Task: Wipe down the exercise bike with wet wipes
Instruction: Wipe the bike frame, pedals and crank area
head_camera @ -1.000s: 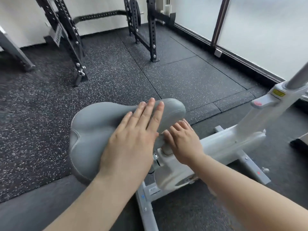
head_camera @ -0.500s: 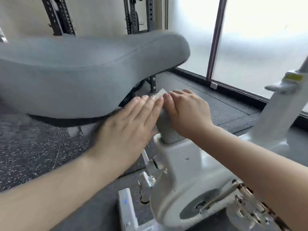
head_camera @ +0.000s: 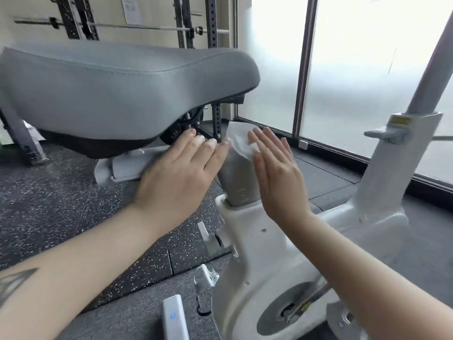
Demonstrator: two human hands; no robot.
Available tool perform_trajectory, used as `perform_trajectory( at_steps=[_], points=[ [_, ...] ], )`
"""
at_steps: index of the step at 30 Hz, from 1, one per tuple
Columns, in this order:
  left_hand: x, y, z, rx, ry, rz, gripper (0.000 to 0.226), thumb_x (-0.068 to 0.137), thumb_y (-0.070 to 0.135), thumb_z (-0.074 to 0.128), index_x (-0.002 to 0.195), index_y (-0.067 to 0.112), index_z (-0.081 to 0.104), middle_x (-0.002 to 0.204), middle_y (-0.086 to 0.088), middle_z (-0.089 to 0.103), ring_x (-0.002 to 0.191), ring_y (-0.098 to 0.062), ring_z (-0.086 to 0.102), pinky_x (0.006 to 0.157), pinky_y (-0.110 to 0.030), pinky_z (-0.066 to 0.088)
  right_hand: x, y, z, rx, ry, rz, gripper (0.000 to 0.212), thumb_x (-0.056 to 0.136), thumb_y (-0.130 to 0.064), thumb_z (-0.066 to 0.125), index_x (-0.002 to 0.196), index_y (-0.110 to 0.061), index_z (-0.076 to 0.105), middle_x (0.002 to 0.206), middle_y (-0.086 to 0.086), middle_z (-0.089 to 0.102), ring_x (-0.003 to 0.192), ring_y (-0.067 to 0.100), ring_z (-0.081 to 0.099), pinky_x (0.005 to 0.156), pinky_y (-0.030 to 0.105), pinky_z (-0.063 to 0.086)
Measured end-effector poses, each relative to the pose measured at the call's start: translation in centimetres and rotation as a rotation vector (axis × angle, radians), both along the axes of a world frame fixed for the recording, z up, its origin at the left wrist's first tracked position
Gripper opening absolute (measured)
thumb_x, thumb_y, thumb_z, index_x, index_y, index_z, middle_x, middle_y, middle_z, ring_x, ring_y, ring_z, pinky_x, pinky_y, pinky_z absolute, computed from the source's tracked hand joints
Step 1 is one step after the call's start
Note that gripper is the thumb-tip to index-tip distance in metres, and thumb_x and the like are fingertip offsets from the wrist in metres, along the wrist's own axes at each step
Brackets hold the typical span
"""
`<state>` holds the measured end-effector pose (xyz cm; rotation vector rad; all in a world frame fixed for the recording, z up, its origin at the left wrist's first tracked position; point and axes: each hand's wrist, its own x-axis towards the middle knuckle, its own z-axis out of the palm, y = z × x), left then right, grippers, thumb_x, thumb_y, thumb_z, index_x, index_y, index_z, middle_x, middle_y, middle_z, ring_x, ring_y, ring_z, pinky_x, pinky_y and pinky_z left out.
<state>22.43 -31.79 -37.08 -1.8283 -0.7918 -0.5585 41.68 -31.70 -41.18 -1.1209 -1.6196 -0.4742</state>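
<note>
Both hands flat, fingers straight: left hand (head_camera: pixel 181 168) and right hand (head_camera: pixel 277 173) flank seat post (head_camera: pixel 239 177) under saddle (head_camera: pixel 122 94). Wipe (head_camera: pixel 239 139) draped on post, pressed by right fingertips. Risk: ungripped wipe slips off; knuckles catch saddle bracket.

Dark speckled rubber floor tiles (head_camera: pixel 61 204) fill the lower left, a black squat rack (head_camera: pixel 196 20) with a barbell (head_camera: pixel 147 27) stands against the beige wall (head_camera: pixel 29 8) at top, and bright frosted windows (head_camera: pixel 362 69) span the right.
</note>
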Motion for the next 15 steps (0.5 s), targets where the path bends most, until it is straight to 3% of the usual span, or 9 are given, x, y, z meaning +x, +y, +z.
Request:
perform_trajectory(
  at_steps=[2,6,8,11,13,15],
  points=[
    [0.0,0.1,-0.3,0.011,0.002,-0.003,0.053,0.1,0.008,0.011,0.143,0.002,0.042,0.125,-0.015,0.061,0.114,-0.033,0.059,0.113,-0.041,0.026,-1.7,-0.8,-3.1,-0.009,0.1,0.011,0.043,0.105,-0.025,0.031,0.143,-0.009,0.044,0.153,0.004,0.035,0.146,0.018,0.023,0.119,0.043,0.023],
    [-0.1,0.3,-0.3,-0.001,0.002,-0.015,0.051,0.102,0.01,0.013,0.144,0.004,0.04,0.126,-0.014,0.061,0.115,-0.032,0.059,0.113,-0.041,0.026,-4.6,-2.2,-10.9,-0.086,-0.157,-0.037,0.047,0.102,-0.028,0.036,0.146,-0.011,0.035,0.156,0.002,0.022,0.149,0.02,0.012,0.121,0.036,0.01],
    [0.0,0.4,-0.4,0.01,0.002,-0.008,0.052,0.102,0.01,0.011,0.142,0.003,0.043,0.125,-0.015,0.061,0.114,-0.033,0.059,0.112,-0.041,0.027,-3.9,-1.6,-10.7,-0.112,-0.17,-0.113,0.055,0.1,-0.031,0.034,0.15,-0.011,0.022,0.158,0.003,0.016,0.149,0.019,0.007,0.121,0.035,0.005],
    [-0.1,0.7,-0.6,0.024,0.006,-0.02,0.048,0.101,0.01,0.019,0.142,0.003,0.043,0.125,-0.016,0.061,0.113,-0.034,0.059,0.112,-0.042,0.026,-4.7,-1.2,-8.0,-0.198,-0.017,-0.193,0.063,0.101,-0.038,0.025,0.153,-0.01,0.003,0.161,0.007,0.002,0.149,0.019,-0.002,0.121,0.035,-0.001],
    [-0.1,0.8,-0.5,0.043,0.007,-0.031,0.045,0.1,0.009,0.027,0.141,0.003,0.044,0.124,-0.016,0.062,0.113,-0.034,0.059,0.112,-0.042,0.026,-6.3,-1.9,-8.4,-0.263,0.044,-0.195,0.064,0.102,-0.042,0.021,0.153,-0.011,-0.001,0.162,0.007,-0.001,0.149,0.02,-0.005,0.12,0.037,-0.002],
    [0.1,0.9,-0.6,0.057,-0.016,-0.047,0.042,0.098,0.009,0.038,0.138,0.005,0.049,0.12,-0.015,0.064,0.109,-0.033,0.061,0.111,-0.041,0.029,-6.4,-3.1,-10.1,-0.284,-0.069,-0.183,0.064,0.101,-0.043,0.021,0.154,-0.01,0.007,0.162,0.008,0.004,0.149,0.021,-0.002,0.12,0.04,0.002]
  ],
)
